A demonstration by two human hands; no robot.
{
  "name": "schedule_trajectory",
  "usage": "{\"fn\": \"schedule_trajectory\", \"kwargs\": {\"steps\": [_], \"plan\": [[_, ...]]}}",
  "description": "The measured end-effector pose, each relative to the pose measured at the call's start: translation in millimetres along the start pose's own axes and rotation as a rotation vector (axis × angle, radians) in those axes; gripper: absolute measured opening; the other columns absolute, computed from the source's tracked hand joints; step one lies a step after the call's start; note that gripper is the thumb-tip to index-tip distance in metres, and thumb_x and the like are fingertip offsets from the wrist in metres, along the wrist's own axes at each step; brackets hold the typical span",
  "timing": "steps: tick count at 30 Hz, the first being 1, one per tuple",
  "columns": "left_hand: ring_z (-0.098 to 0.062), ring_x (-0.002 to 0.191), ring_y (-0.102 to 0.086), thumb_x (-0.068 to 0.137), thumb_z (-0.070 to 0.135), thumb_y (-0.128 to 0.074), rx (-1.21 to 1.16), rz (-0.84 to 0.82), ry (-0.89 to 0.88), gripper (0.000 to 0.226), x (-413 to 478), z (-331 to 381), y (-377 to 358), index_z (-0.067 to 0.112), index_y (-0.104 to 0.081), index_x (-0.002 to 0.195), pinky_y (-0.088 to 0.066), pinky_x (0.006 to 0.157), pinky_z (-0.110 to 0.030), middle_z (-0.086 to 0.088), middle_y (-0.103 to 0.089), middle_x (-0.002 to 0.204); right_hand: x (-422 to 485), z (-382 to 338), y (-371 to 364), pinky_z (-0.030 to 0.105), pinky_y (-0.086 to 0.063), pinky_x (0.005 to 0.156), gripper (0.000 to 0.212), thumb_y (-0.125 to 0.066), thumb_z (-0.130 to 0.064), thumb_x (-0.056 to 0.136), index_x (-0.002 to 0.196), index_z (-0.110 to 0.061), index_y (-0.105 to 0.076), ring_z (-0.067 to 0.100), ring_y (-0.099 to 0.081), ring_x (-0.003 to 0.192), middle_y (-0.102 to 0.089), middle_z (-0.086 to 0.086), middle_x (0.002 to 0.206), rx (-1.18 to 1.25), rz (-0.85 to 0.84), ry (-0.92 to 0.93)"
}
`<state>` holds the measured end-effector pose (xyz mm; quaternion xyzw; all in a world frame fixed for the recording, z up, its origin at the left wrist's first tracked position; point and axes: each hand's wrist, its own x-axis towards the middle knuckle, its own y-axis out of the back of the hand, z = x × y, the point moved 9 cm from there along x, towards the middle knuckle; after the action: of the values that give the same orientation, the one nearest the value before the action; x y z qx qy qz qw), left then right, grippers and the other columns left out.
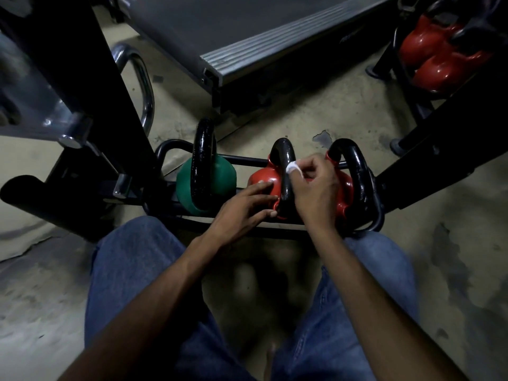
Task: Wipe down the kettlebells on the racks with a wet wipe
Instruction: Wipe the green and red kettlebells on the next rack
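The right hand [316, 188] is pinching the wipe [292, 168] in its curled fingers and pressing it against the black handle [284, 160] of the middle bell [262, 180]; this red one is sitting in the rack [247, 161] between the green bell [222, 171] toward the left end and a second red bell [347, 185] at the right end. The left hand [244, 207] is resting on the red body with its fingers laid out nearly straight, gripping nothing; it is steadying the bell against the push of the wipe.

The step in hand is looking like the upper part of the handle, just under the arch. To do it well, the wipe is wanting to wrap round the bar rather than dab at one face; it is also wanting to travel down each leg to where black is meeting red, since that joint is likely trapping grime. Only a small wad is showing past the fingers, so opening it to a fresh face is seeming wise before going on to the body. The left hand is doing useful work where it is lying; pressing down there is probably stopping the bell rocking on the rails or knocking its right neighbour, which is standing just beside it. The underside is hidden, so I cannot tell whether a tilt is being called for; more red bells [434, 50] are waiting on a farther rack, well apart.
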<state>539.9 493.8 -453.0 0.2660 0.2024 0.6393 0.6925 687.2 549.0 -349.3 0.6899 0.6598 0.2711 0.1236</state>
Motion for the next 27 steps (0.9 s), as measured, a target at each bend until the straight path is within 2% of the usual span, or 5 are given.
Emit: {"fn": "schedule_trajectory", "kwargs": {"steps": [5, 12, 18, 22, 27], "plan": [[-0.008, 0.153, -0.028, 0.097, 0.05, -0.064, 0.007, -0.002, 0.002, 0.048, 0, -3, -2, 0.03, -0.062, 0.141, -0.037, 0.12, -0.05, 0.019, -0.033, 0.164, -62, -9, 10, 0.013, -0.05, 0.081, 0.015, -0.068, -0.011, 0.092, 0.106, -0.01, -0.065, 0.009, -0.056, 0.102, -0.055, 0.002, 0.116, -0.264, 0.005, 0.334], [-0.007, 0.154, -0.023, 0.099, 0.044, -0.063, -0.031, 0.005, -0.008, 0.047, -3, 0, -5, 0.028, -0.061, 0.143, -0.031, 0.124, -0.05, 0.019, -0.029, 0.165, -36, 58, -11, 0.028, -0.053, 0.078, 0.013, -0.055, -0.008, 0.101, 0.102, -0.009, -0.067, 0.012, -0.067, 0.084, -0.071, 0.005, 0.093, 0.454, -0.115, -0.409], [-0.008, 0.156, -0.019, 0.097, 0.047, -0.064, -0.034, 0.005, 0.014, 0.054, -8, -2, -11, 0.029, -0.055, 0.148, -0.03, 0.124, -0.052, 0.017, -0.025, 0.167, -39, 64, -10, 0.029, -0.053, 0.076, 0.012, -0.059, -0.005, 0.098, 0.099, -0.012, -0.069, 0.009, -0.065, 0.075, -0.071, 0.001, 0.082, 0.619, -0.084, -0.493], [-0.008, 0.158, -0.014, 0.097, 0.043, -0.066, -0.001, -0.019, -0.007, 0.059, -9, -3, -13, 0.032, -0.048, 0.152, -0.028, 0.125, -0.053, 0.018, -0.019, 0.169, -52, 26, 11, 0.025, -0.051, 0.078, 0.012, -0.07, -0.005, 0.09, 0.097, -0.015, -0.068, 0.015, -0.062, 0.093, -0.064, 0.008, 0.105, 0.23, 0.031, 0.017], [-0.01, 0.156, -0.022, 0.096, 0.034, -0.069, 0.012, -0.019, -0.021, 0.061, -7, -4, -14, 0.032, -0.047, 0.153, -0.033, 0.123, -0.05, 0.014, -0.022, 0.169, -62, -31, -25, 0.044, -0.043, 0.111, 0.018, -0.067, -0.007, 0.09, 0.107, -0.006, -0.069, 0.029, -0.057, 0.117, -0.063, 0.014, 0.117, -0.57, -0.259, 0.955]]}}
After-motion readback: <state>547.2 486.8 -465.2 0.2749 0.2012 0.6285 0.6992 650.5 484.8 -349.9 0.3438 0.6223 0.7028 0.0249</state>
